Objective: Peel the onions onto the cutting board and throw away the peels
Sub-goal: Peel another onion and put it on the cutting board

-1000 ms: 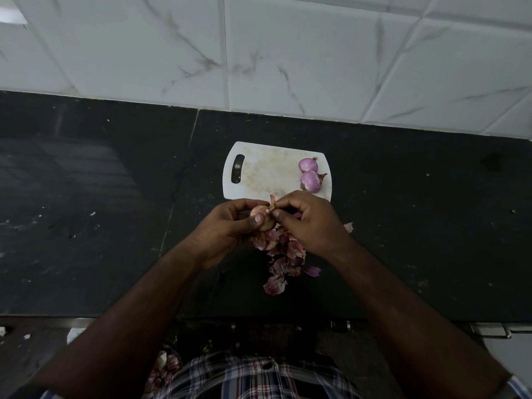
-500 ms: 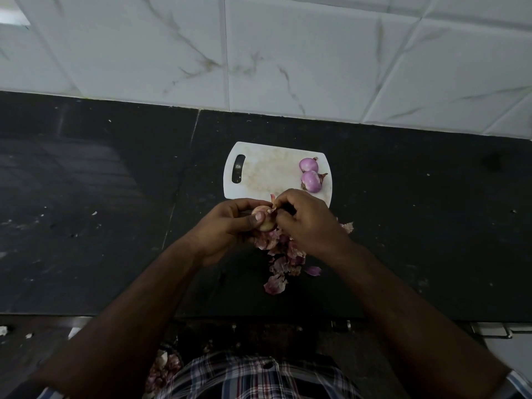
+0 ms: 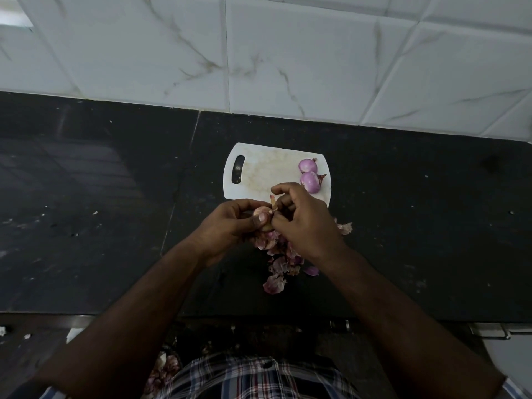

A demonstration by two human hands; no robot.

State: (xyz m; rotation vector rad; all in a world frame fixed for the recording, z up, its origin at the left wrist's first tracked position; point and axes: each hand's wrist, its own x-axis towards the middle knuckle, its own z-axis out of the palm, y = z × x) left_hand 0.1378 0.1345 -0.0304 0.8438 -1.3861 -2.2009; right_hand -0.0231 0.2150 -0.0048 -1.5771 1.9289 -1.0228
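Black counter (image 3: pixel 403 226), left hand (image 3: pixel 227 226) cupping onion (image 3: pixel 261 212), right hand (image 3: pixel 305 223) pinching peel (image 3: pixel 273 200)

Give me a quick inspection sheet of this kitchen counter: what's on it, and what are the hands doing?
Surface: dark stone counter, speckled with small bits.
Job's things: white plastic cutting board carrying two peeled purple onions; a third small onion held just in front of the board.
Clutter: heap of pink papery peels on the counter under the hands.
Hands: left hand grips the small onion; right hand pinches a strip of its skin in its fingers.
Cables: nothing seen.
Surroundings: white marbled wall tiles behind; more peels by the checked shirt.
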